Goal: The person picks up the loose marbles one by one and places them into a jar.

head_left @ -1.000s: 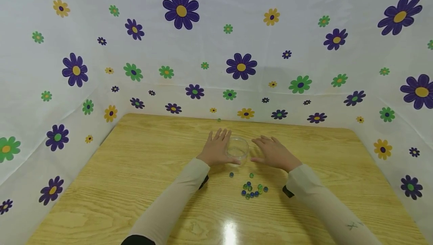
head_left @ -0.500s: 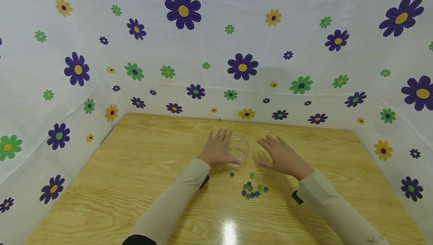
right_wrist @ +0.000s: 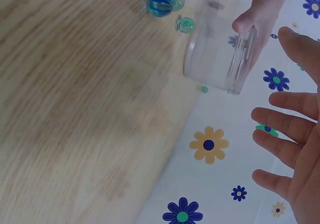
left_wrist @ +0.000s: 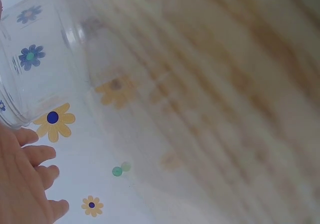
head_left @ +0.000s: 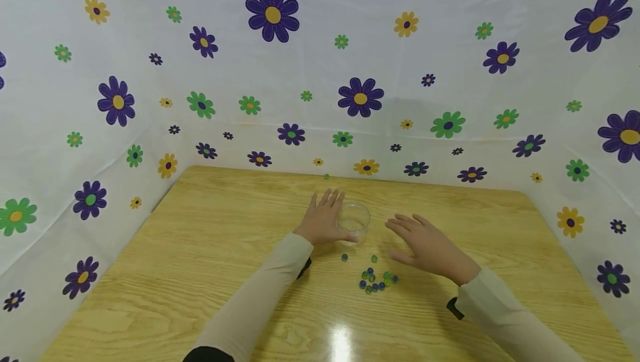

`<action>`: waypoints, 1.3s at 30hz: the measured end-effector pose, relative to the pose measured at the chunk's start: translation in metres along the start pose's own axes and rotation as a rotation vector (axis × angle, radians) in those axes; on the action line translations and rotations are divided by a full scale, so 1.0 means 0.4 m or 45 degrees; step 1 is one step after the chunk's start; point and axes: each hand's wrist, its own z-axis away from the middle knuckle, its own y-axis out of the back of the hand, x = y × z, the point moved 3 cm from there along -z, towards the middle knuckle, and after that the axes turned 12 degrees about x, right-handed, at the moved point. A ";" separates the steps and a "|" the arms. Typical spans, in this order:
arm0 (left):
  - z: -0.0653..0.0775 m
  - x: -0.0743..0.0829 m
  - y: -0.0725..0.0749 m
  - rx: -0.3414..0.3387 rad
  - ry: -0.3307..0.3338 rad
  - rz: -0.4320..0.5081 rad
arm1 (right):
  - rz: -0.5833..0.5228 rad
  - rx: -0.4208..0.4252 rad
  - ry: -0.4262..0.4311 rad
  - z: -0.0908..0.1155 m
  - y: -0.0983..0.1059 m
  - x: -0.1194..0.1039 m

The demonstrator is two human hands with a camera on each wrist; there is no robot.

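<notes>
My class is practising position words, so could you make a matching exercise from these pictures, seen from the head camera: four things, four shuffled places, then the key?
Things
1. clear container
2. left hand
3. right hand
4. farthest marble

Places
A. apart from the container, to its right
B. at the back edge of the table
C. between the two hands
D. at the container's left side

Pairs: 1-C, 2-D, 3-A, 4-B

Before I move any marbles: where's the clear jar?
In the head view, right of centre, the clear jar stands on the table, just right of the left hand and beyond the marble cluster.
</notes>
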 end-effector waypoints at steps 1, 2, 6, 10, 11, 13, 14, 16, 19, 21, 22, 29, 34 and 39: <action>-0.001 0.000 0.000 -0.001 -0.005 -0.008 | 0.002 -0.003 0.002 0.003 0.000 -0.001; -0.002 -0.001 -0.001 -0.002 -0.010 -0.019 | 0.000 -0.003 0.004 0.007 -0.001 -0.001; -0.005 -0.002 -0.003 -0.021 -0.024 -0.047 | -0.007 -0.003 0.002 0.015 0.001 -0.002; -0.006 -0.003 -0.005 -0.032 -0.038 -0.043 | -0.021 0.003 0.032 0.020 0.006 -0.005; -0.006 -0.003 -0.005 -0.033 -0.041 -0.044 | -0.022 0.007 0.046 0.021 0.006 -0.006; -0.006 -0.003 -0.004 -0.032 -0.044 -0.043 | -0.024 0.011 0.072 0.021 0.007 -0.008; -0.006 -0.003 -0.003 -0.031 -0.047 -0.044 | -0.025 0.015 0.087 0.020 0.007 -0.009; -0.007 -0.003 -0.003 -0.033 -0.048 -0.041 | -0.024 0.021 0.110 0.020 0.007 -0.010; -0.009 -0.004 -0.003 -0.030 -0.051 -0.034 | -0.037 0.010 0.135 0.020 0.004 -0.011; -0.010 -0.004 -0.004 -0.026 -0.056 -0.032 | -0.044 -0.007 0.151 0.023 0.001 -0.013; -0.010 -0.003 -0.004 -0.022 -0.061 -0.031 | -0.049 -0.015 0.159 0.024 0.000 -0.014; -0.010 -0.001 -0.003 -0.031 -0.056 -0.024 | -0.079 -0.021 0.203 0.033 -0.017 -0.021; -0.008 -0.002 -0.005 -0.046 -0.049 -0.025 | -0.075 -0.020 0.261 0.041 -0.025 -0.026; -0.004 -0.003 -0.003 -0.031 -0.059 0.002 | -0.085 -0.030 0.281 0.051 -0.031 -0.030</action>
